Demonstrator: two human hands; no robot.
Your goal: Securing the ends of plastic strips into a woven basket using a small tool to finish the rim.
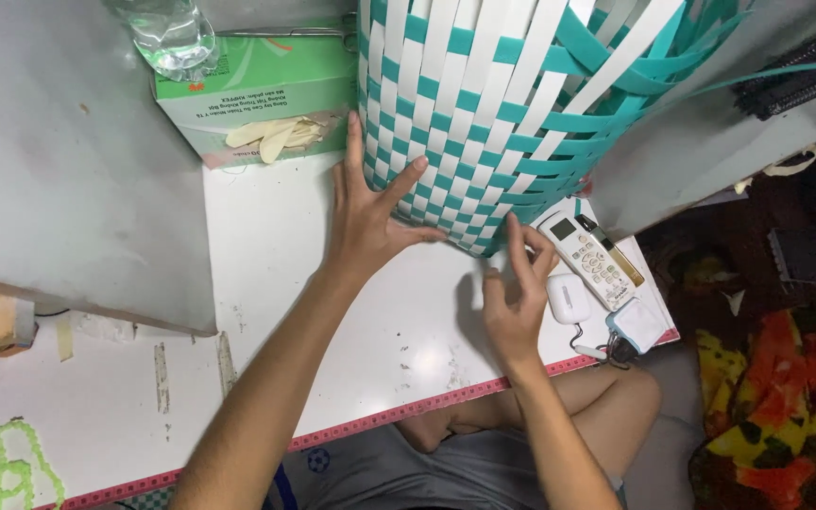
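A woven basket of white and teal plastic strips lies on its side on the white table, its bottom corner toward me. My left hand rests flat against the basket's lower left side, fingers spread. My right hand is at the basket's bottom corner, fingertips pinched near a teal strip end; whether it grips the strip is unclear. Loose teal strip ends fan out at the upper right.
A green glove box stands at the back with a clear plastic bottle on it. A white remote control, a small white case and a charger lie right of my right hand. A grey board covers the left.
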